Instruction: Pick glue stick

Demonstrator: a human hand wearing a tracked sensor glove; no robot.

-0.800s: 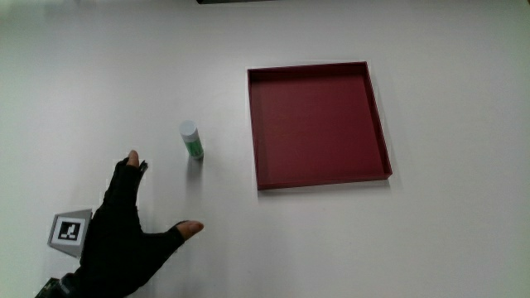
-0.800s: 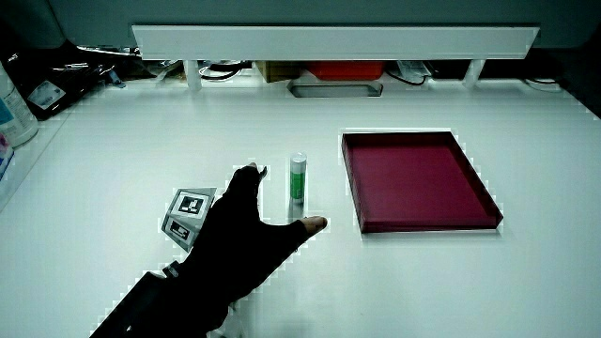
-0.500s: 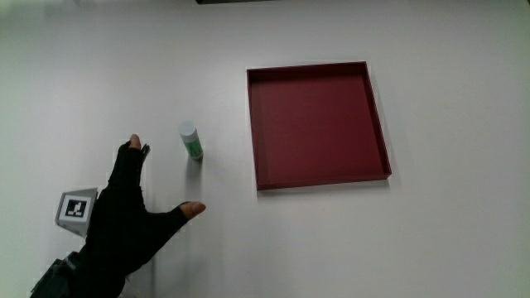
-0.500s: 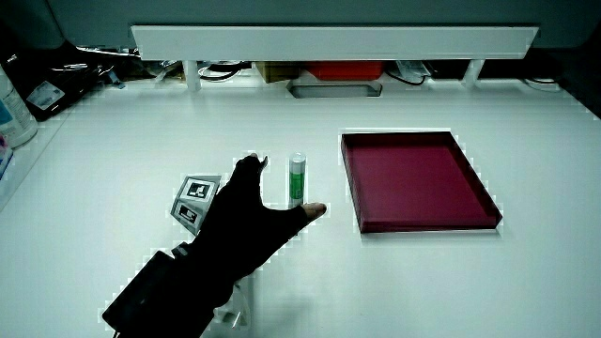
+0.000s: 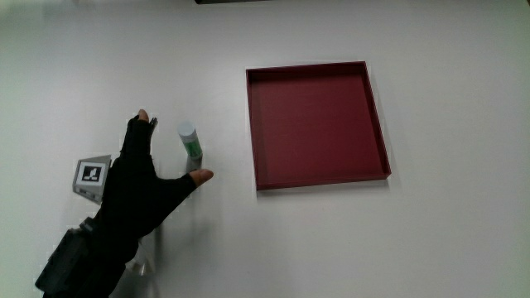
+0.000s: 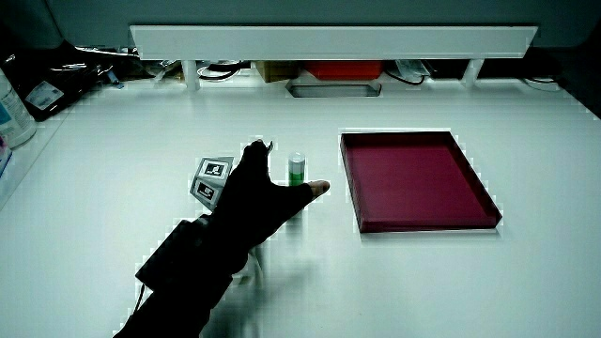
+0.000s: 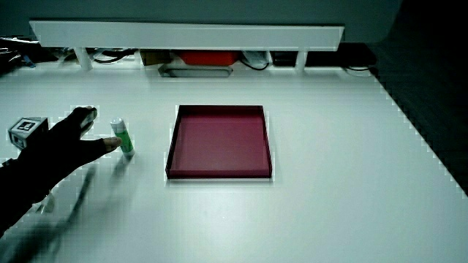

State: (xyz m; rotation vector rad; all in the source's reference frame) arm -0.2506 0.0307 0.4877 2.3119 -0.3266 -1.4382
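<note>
The hand (image 5: 137,194), its grip spread apart and holding nothing, partly hides the base of the upright glue stick (image 5: 190,141) standing on the worktop (image 5: 439,240) near the red tray (image 5: 316,124)

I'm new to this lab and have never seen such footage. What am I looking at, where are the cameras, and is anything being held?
There is no machine here: a person's hand in a black glove works at a white table. The patterned cube on its back is probably a tracking marker. One camera looks straight down on the table; two others look forward and down across it toward a low partition. On the table stand a glue stick, upright, and beside it an empty dark red tray. The hand is beside the glue stick with its fingers spread around it, thumb close to its base. Nothing is held yet.
</note>
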